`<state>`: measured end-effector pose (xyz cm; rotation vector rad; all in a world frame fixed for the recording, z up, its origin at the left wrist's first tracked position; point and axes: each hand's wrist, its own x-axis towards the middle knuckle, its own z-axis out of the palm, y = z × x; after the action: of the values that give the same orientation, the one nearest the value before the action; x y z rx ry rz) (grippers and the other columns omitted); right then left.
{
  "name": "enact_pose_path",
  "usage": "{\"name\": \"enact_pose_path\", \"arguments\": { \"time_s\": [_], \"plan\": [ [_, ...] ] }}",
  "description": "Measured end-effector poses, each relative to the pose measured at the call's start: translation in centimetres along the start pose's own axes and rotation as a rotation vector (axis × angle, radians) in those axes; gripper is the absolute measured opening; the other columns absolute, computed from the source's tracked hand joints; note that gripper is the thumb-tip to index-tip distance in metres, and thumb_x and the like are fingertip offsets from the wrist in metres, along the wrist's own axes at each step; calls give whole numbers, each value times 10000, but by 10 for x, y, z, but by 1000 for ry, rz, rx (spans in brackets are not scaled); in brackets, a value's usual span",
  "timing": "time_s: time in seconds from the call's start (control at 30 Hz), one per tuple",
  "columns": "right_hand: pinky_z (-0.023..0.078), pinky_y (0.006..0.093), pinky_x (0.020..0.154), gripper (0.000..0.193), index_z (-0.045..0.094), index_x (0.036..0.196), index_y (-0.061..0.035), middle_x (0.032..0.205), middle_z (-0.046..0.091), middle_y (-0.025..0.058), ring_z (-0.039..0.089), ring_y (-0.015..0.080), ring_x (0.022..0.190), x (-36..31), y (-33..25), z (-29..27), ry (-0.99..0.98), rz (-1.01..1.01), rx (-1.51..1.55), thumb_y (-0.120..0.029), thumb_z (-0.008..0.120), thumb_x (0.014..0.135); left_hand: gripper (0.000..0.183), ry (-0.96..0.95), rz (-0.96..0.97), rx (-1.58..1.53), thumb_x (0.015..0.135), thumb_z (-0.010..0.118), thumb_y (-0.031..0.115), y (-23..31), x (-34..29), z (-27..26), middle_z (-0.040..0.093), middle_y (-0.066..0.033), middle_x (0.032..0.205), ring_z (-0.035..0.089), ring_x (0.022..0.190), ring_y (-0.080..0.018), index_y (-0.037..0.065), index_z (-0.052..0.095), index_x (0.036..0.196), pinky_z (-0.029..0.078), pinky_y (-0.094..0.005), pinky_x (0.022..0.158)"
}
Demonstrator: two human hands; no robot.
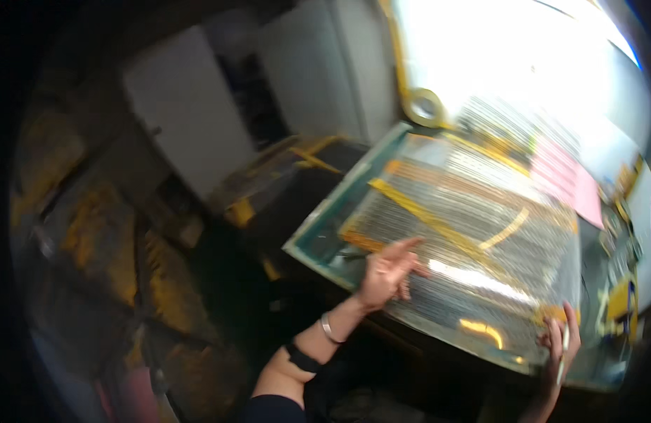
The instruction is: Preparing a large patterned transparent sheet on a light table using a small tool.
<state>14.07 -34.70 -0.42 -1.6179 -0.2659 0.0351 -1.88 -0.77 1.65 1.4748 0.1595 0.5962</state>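
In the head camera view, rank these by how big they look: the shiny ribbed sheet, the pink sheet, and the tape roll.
1. Shiny ribbed sheet, largest by far; both hands touch its near edge.
2. Pink sheet.
3. Tape roll, smallest, though it lies farther from the camera and the picture is blurred, so its true size is unsure.

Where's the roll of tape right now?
The tape roll sits beyond the far corner of the green-framed panel, upper centre of the head view.
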Motion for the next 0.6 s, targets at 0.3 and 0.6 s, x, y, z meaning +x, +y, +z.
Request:
{"name": "enact_pose_path", "arguments": {
  "time_s": [0.3,0.6],
  "plan": [
    [554,259,580,444,472,1310,52,878,691,152,658,152,647,1,-7,0,-144,8,148,-29,607,895,361,163,29,38,1016,429,127,-20,-9,0,687,-101,775,438,380,-5,52,445,1369,340,-158,332],
    [532,225,557,316,567,1189,31,765,660,89,623,107,604,-3,-4,1,-82,40,226,-51,619,888,351,167,13,46,1013,447,133,-28,-4,-4,680,-76,763,422,368,-6,38,471,1350,318,-149,331]
  ]
}}
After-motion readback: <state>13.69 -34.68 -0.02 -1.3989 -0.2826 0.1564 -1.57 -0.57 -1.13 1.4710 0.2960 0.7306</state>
